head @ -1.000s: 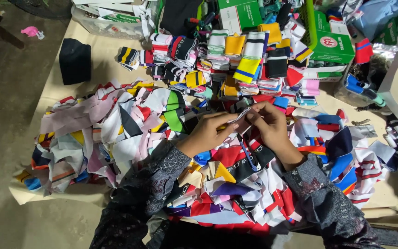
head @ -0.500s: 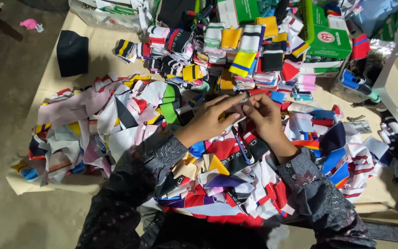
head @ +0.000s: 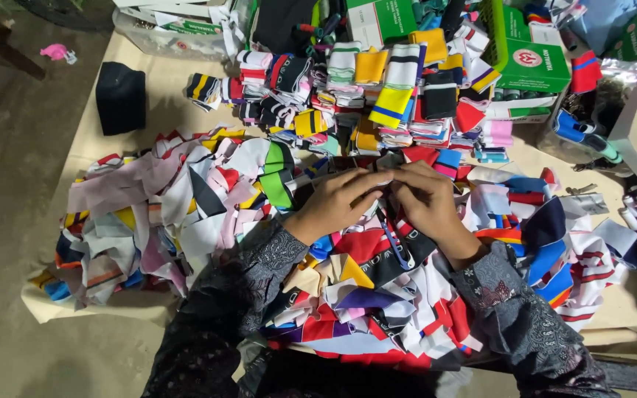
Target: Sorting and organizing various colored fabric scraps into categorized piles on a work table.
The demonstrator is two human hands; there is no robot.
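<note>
A pale cloth sheet (head: 149, 110) is spread over the floor and nearly buried. Across its near half lies a loose heap of fabric scraps (head: 186, 199) in red, white, blue, pink and yellow; behind that, folded knit bands (head: 399, 81) are stacked in striped rows, with green cartons (head: 528, 51) at the back and a black folded piece (head: 120, 96) lying apart at the left.

Both hands meet over the middle of the heap. The left hand (head: 337, 203) and right hand (head: 429, 199) have their fingertips drawn together, pinching a small pale strip (head: 386, 177) between them, held just above the scraps. Dark patterned sleeves cover both forearms.

The strip looks thin, light and limp; I judge it would droop or curl if held at one end only, so a pinch at each end, keeping it taut, seems the sound hold.
</note>
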